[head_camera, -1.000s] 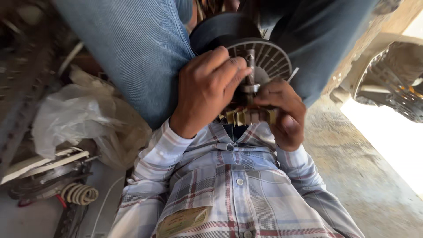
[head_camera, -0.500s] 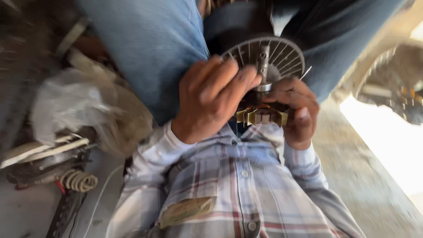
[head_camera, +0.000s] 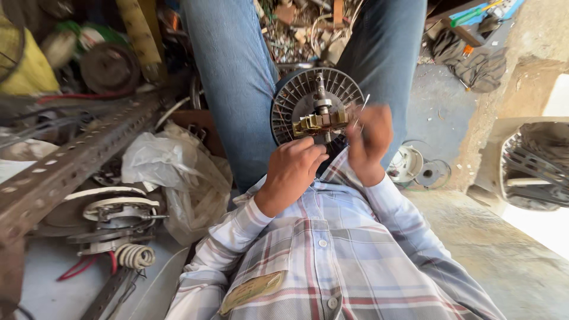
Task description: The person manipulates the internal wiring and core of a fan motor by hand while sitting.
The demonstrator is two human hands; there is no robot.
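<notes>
Motor part: a round metal disc with radial ribs, a central shaft and a brass-coloured piece across its middle. It sits between the person's knees, directly above both hands, resting against the blue jeans.

Left hand: positioned just below the disc. The fingers are curled together, and the fingertips reach the lower edge of the brass-coloured piece. Whether they grip it or only touch it cannot be told.

Right hand: positioned at the right edge of the disc, raised and blurred. The fingers are drawn together around a thin wire that stands up from the fingertips beside the ribs. The blur hides how firm the grip is.

Both forearms wear the sleeves of a plaid shirt, which fills the view below the hands.

To the left of the left hand lies a crumpled plastic bag. Further left is a perforated metal bar, with a coil spring and red wires below it. To the right of the right hand, on the concrete floor, lie round metal covers. Beyond the knees is a heap of scrap parts.
</notes>
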